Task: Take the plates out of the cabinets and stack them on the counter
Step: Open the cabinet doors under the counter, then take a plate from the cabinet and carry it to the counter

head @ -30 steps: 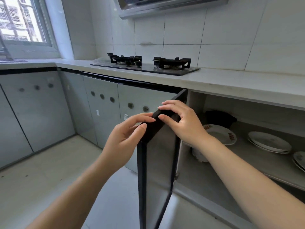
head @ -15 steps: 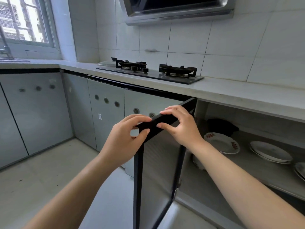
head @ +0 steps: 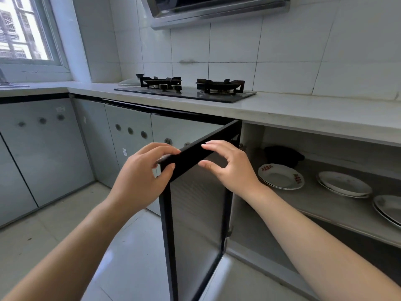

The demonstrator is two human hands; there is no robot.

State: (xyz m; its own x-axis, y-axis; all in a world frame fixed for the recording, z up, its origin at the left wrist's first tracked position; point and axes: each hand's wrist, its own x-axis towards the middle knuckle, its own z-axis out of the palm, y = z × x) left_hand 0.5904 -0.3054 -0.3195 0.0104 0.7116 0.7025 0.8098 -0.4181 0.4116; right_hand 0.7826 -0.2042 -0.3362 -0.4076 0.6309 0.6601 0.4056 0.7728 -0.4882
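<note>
The cabinet door (head: 193,213), dark-framed with a frosted panel, stands swung out towards me. My left hand (head: 141,177) pinches the door's top outer corner, fingers over the edge and thumb on the frame. My right hand (head: 230,168) hovers at the top edge with fingers spread; only the fingertips are near the frame. Inside the cabinet, on the shelf (head: 325,205), lie a white plate with red marks (head: 280,178), a small stack of white plates (head: 345,185) and another stack (head: 388,208) cut off at the right edge. The pale counter (head: 314,115) runs above.
A two-burner gas stove (head: 186,92) sits on the counter with a glass lid (head: 128,82) beside it. A dark pot (head: 283,155) stands at the back of the shelf. Closed grey cabinet doors (head: 128,137) line the left; the tiled floor (head: 54,213) lies below.
The door has swung a little further out. My right hand has loosened from the door's top edge and its fingers have spread; my left hand keeps its hold on the corner.
</note>
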